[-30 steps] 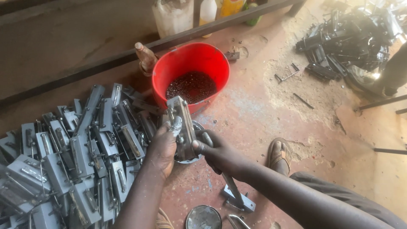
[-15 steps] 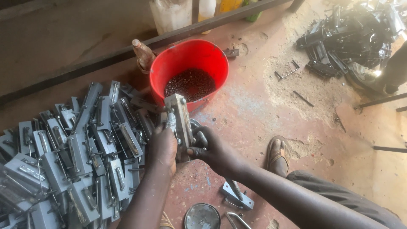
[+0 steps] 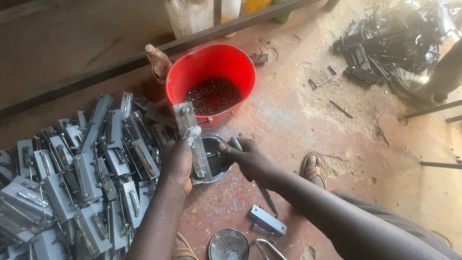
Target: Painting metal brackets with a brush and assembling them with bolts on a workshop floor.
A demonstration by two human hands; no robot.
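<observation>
My left hand (image 3: 177, 163) is closed around a grey metal latch plate (image 3: 192, 139), holding it upright, its lower end over a small open tin (image 3: 214, 161) on the floor. My right hand (image 3: 250, 159) is closed on a thin tool (image 3: 263, 192) whose dark shaft runs down past my wrist; the working end is at the tin's rim, beside the plate.

Containers: one red bucket (image 3: 211, 62) just beyond the tin, round, holding a dark mass of small bits, too fine to tell apart. One brownish bottle (image 3: 158, 61) leans against its left side. Along the top edge, behind a dark metal bar (image 3: 96, 72), stand three plastic jugs (image 3: 190, 17): one cloudy white, one white, one yellow; labels not legible.

Left of me: a heap of grey plates (image 3: 82, 178) of the same kind, overlapping, too many to count. Top right: a second heap, black metal parts (image 3: 390, 38), also uncounted.

Near my knees: one loose grey plate (image 3: 267, 220), one round tin lid (image 3: 228, 244), one bent wire handle (image 3: 269, 248). One sandal (image 3: 315, 168) shows to the right of my forearm. Sawdust patch (image 3: 337, 91) with a few loose rods on the reddish floor (image 3: 288, 120).
</observation>
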